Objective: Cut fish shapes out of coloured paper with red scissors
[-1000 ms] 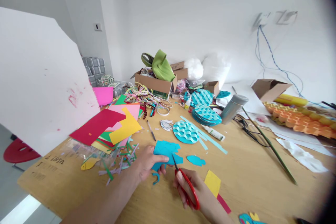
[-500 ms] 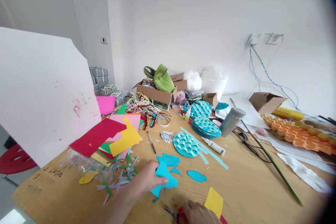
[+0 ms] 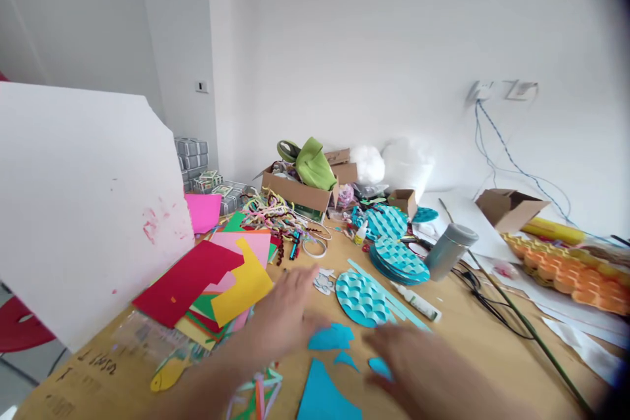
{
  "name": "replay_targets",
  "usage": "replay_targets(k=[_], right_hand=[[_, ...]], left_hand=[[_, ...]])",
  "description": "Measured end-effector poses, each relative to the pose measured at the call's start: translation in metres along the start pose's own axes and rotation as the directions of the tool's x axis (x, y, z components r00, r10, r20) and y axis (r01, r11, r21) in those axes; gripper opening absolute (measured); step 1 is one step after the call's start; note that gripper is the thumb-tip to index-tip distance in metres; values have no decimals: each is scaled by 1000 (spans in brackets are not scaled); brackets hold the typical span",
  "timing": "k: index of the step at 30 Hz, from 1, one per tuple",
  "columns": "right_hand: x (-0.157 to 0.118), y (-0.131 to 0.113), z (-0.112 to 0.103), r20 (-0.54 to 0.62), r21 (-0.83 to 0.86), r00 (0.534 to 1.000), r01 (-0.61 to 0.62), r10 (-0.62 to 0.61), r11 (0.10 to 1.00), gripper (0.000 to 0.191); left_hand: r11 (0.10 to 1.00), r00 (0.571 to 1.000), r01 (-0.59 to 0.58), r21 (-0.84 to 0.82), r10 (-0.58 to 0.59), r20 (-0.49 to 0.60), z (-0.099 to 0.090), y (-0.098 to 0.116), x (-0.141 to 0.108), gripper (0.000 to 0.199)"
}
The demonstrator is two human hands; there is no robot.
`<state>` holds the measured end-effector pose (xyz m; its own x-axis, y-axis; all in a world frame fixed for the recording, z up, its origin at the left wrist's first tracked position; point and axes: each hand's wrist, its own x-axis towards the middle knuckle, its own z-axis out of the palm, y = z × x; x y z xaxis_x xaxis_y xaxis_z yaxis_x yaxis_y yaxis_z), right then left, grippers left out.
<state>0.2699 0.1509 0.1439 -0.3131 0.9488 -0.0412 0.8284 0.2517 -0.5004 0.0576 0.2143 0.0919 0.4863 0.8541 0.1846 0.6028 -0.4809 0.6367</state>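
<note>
My left hand (image 3: 285, 315) is stretched out over the table, fingers extended, holding nothing visible. Just right of its thumb lies a blue paper piece (image 3: 331, 336). My right hand (image 3: 403, 357) is smeared by motion; its fingers reach forward, apart, at a blue paper fish (image 3: 380, 367) that they partly cover. I cannot tell whether they touch it. Between the hands is a small blue scrap (image 3: 347, 359), and a larger blue sheet (image 3: 325, 397) lies at the bottom edge. Beyond the hands sits a blue wavy-patterned disc (image 3: 361, 300) near a white fish cutout (image 3: 323, 281).
Coloured paper sheets (image 3: 197, 279) and a yellow paper fish (image 3: 168, 375) lie left, beside a standing white board (image 3: 83, 210). Right are a glue bottle (image 3: 417, 302), a grey flask (image 3: 450, 251), a green stick (image 3: 531, 331) and orange egg trays (image 3: 575, 275). Stacked blue discs (image 3: 399, 259) stand behind.
My left hand has let go of the blue paper and moved forward, opening. My right hand has left the scissors and moved up to the blue fish. The view has tilted upward slightly.
</note>
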Motion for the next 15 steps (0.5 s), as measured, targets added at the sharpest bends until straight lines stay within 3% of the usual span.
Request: replay_targets(k=[1, 2, 4, 7, 9, 12, 15], right_hand=[[32, -15, -19, -3, -290, 997, 78, -83, 954, 19], [68, -30, -37, -24, -525, 980, 157, -200, 836, 21], [149, -57, -67, 11, -789, 902, 273, -431, 550, 27], [265, -80, -92, 9, -844, 863, 277, -505, 458, 24], [325, -79, -99, -22, -868, 856, 241, -517, 435, 27], [376, -58, -97, -74, -884, 878, 161, -472, 439, 28], [377, -22, -78, -42, -886, 908, 159, -418, 435, 51]], left_hand=[[998, 996, -68, -5, 67, -57, -23, -5, 22, 70], [996, 986, -88, -10, 86, -142, -46, -12, 47, 67], [999, 954, -36, -7, 32, -297, -90, -31, 104, 62], [997, 882, 80, 16, -63, -468, -143, -65, 186, 54], [987, 828, 149, 54, -94, -553, -167, -84, 231, 59], [981, 809, 150, 119, -53, -585, -180, -101, 285, 80], [980, 801, 147, 133, -40, -597, -172, -106, 322, 99]])
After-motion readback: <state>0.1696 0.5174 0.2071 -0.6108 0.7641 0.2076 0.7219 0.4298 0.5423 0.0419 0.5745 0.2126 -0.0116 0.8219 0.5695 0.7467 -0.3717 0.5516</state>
